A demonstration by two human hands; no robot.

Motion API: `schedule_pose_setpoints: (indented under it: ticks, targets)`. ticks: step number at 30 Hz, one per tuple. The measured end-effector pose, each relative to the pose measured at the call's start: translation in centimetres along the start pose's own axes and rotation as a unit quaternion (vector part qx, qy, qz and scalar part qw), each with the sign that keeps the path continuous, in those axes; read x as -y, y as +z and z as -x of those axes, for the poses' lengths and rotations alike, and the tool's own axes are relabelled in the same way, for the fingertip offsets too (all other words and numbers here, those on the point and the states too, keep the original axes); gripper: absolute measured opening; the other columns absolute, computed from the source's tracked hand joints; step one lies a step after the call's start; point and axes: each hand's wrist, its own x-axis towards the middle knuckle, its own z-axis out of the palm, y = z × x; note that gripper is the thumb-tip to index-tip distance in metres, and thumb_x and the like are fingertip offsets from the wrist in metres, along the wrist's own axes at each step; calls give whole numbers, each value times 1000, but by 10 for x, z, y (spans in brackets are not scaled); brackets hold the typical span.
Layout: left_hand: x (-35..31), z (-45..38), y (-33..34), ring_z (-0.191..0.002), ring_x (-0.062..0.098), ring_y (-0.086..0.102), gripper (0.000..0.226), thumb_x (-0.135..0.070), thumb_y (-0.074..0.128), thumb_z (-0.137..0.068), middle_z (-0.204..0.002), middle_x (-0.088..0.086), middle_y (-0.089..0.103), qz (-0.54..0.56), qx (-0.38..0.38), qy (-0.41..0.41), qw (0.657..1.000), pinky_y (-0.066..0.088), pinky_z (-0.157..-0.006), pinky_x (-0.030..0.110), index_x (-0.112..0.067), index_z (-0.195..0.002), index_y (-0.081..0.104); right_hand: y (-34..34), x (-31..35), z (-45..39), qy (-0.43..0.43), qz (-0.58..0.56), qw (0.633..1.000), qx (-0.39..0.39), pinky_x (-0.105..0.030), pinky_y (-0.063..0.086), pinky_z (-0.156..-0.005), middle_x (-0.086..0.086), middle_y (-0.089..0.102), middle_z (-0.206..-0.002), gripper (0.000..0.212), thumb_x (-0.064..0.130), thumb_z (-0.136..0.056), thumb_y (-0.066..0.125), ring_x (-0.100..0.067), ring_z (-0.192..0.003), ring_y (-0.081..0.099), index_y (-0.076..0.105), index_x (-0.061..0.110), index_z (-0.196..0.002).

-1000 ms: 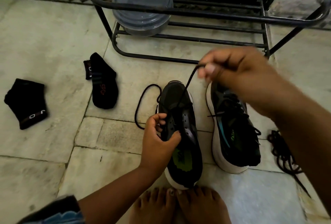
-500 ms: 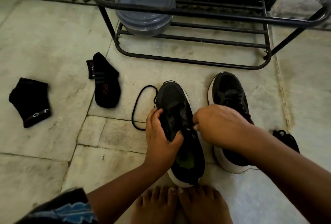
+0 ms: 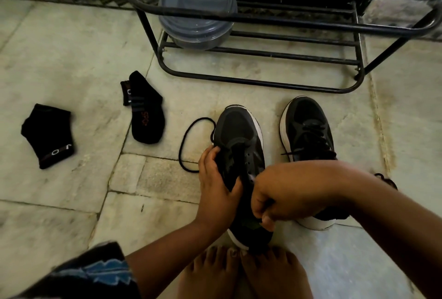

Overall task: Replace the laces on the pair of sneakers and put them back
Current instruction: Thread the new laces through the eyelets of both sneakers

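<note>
Right hand (image 3: 282,193) has dropped lower over the black white-soled sneaker (image 3: 241,136).
Its fingers pinch a black lace end; left hand (image 3: 215,179) grips the sneaker's side.

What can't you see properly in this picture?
- Head view: the right hand covers the near shoe's opening, so what its fingers pinch is hidden.
- The right arm hides most of the lace pile.
- The rack top is cut off by the edge.
</note>
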Motion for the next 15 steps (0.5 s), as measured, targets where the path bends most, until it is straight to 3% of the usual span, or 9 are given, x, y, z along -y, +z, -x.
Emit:
schedule_pose_setpoints:
  ticks: [2, 5, 7, 10, 13, 15]
  targets:
    - [2, 0, -1, -129, -13, 18, 75, -47, 53, -81, -144, -11, 16, -6, 3, 9, 1000, 17, -102, 0, -21, -143, 20, 5, 1, -3, 6, 25, 1000, -5, -14, 34, -62, 8, 51, -72, 16, 15, -93, 53, -5, -63, 44, 68, 9, -94]
    - [4, -3, -3, -138, 8, 20, 72, -28, 61, -88, -151, -5, 9, -2, 48, -4, 999, 23, -111, 21, -39, -140, 12, 16, 3, -12, 43, 113, 992, -33, -16, 33, -58, 4, 48, -69, 16, 15, -93, 52, -7, -62, 43, 66, 9, -97]
    - [1, -7, -3, -138, 14, 19, 69, -38, 58, -85, -151, -7, 4, -1, 70, -14, 997, 23, -110, 26, -53, -132, 11, 24, 8, -20, 62, 143, 985, -70, -18, 35, -62, 0, 57, -83, 19, 13, -94, 49, -14, -77, 54, 64, 9, -105]
    - [-3, -10, -4, -140, 18, 15, 67, -34, 68, -81, -151, -4, 1, 7, 83, -32, 996, 24, -111, 28, -56, -124, 21, 40, 15, -32, 86, 157, 979, -101, -26, 36, -78, -11, 56, -122, 27, 13, -97, 44, -25, -114, 52, 59, 5, -118]
    - [-4, -17, -16, -140, 17, 17, 57, -35, 71, -73, -147, -13, 6, 2, 98, -40, 994, 29, -112, 31, -52, -117, 38, 51, 17, -34, 83, 198, 966, -140, -32, 39, -81, -13, 51, -126, 31, 18, -97, 46, -28, -112, 50, 53, 7, -125]
    - [-10, -23, -27, -137, 10, 24, 37, -28, 69, -78, -142, -13, 15, 79, 121, -64, 987, 35, -106, 21, -44, -107, 53, 52, 16, -30, 81, 202, 964, -152, -36, 43, -80, -14, 44, -129, 39, 14, -94, 50, -29, -112, 48, 45, 6, -132]
